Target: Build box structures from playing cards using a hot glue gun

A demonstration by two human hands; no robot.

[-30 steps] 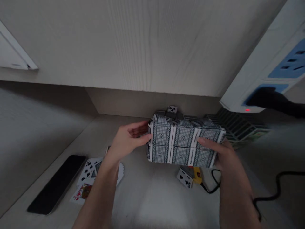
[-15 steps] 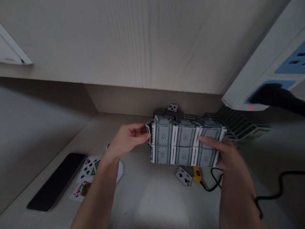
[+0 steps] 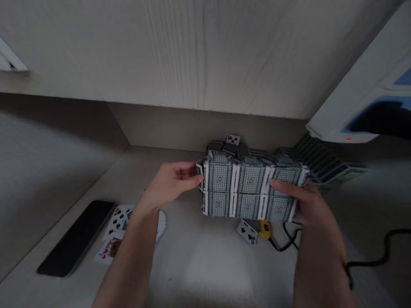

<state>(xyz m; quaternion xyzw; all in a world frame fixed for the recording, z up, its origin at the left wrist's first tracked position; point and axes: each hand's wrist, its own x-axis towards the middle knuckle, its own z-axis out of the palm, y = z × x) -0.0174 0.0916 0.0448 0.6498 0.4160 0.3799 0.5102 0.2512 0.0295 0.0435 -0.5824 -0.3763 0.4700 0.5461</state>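
A long block built from folded playing cards (image 3: 250, 184), with grey patterned backs facing me, is held up above the desk. My right hand (image 3: 306, 199) grips its right end, thumb on the front and the other fingers mostly hidden behind. At the left end, my left hand (image 3: 170, 182) is closed in a pinch, thumb and fingers on a folded playing card (image 3: 200, 167) that sticks out from the block. How far that card is tucked in cannot be made out.
Left lie a black phone (image 3: 77, 237) and loose playing cards (image 3: 117, 220). Below the block are a clubs card (image 3: 247, 232) and a yellow device (image 3: 265, 229) with a black cord. Folded-card pieces (image 3: 337, 164) stand behind. A power strip (image 3: 346, 115) hangs upper right.
The view has shifted slightly, so the surroundings appear a little higher. Both hands keep their hold on the card block, with hardly any movement.
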